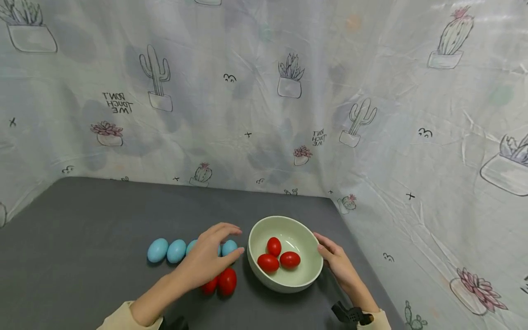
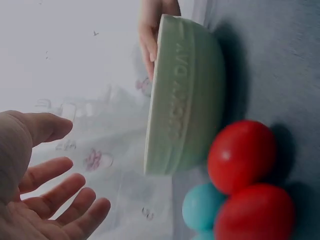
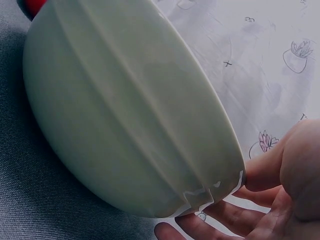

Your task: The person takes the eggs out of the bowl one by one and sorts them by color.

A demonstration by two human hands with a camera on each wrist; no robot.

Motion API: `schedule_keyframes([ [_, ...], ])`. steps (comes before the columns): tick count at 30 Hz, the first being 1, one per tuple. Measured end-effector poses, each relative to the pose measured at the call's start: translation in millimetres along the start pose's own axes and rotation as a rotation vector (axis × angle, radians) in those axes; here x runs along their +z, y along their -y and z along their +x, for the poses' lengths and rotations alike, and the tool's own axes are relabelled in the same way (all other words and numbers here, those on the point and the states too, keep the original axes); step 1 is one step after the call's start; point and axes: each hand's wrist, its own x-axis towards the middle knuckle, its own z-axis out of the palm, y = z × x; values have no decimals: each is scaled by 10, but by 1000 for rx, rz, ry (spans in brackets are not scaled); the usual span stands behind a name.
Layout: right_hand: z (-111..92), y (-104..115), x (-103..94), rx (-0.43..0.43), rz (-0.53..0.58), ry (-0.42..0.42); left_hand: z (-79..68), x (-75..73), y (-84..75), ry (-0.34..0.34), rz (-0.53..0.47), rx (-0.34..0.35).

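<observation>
The pale green bowl (image 1: 299, 236) stands on the dark grey table with three red eggs (image 1: 290, 260) inside. My right hand (image 1: 340, 266) holds it at the right side, its thumb (image 3: 267, 170) at the rim and the fingers against the outer wall. Left of the bowl, my left hand (image 1: 205, 257) hovers with relaxed, spread fingers and nothing in them. Beneath and beside that hand, two red eggs (image 1: 227, 281) lie close together. Behind them runs a row of several blue eggs (image 1: 176, 251), partly covered by the left hand in the head view.
A pale plastic sheet (image 1: 247, 91) printed with cactus drawings hangs behind the table (image 1: 82, 275) and along its right side. A black strap (image 1: 350, 315) circles the right wrist. Raised letters mark the bowl's outer wall.
</observation>
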Motion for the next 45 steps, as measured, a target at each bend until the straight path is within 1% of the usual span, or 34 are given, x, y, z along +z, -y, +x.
schedule_keyframes([
  [3,22,5,-14,-20,-3,0,193,79,-32,45,-44,28],
  [7,31,10,-14,-26,0,3,382,243,-49,119,-108,15],
  [10,23,12,-6,-25,-3,-2,502,398,-52,200,-144,18],
  [15,9,17,9,-27,-6,7,662,657,-70,333,-145,50],
  [17,9,16,12,-25,-7,12,713,750,-83,364,-155,41],
  [20,12,15,16,-25,-9,15,775,877,-102,388,-181,-4],
  [22,13,17,20,-29,-14,19,802,949,-111,398,-182,-41],
  [25,11,21,24,-35,-20,35,816,1038,-115,408,-166,-74],
  [29,1,23,19,-39,-25,54,811,1128,-112,405,-164,-82],
  [32,-6,24,15,-29,-24,49,805,1186,-107,402,-178,-88],
  [37,-9,22,16,-11,-20,33,803,1257,-123,408,-197,-132],
  [40,-13,21,13,-5,-10,28,800,1311,-133,430,-193,-161],
  [45,-14,11,11,2,3,24,782,1391,-139,485,-175,-178],
])
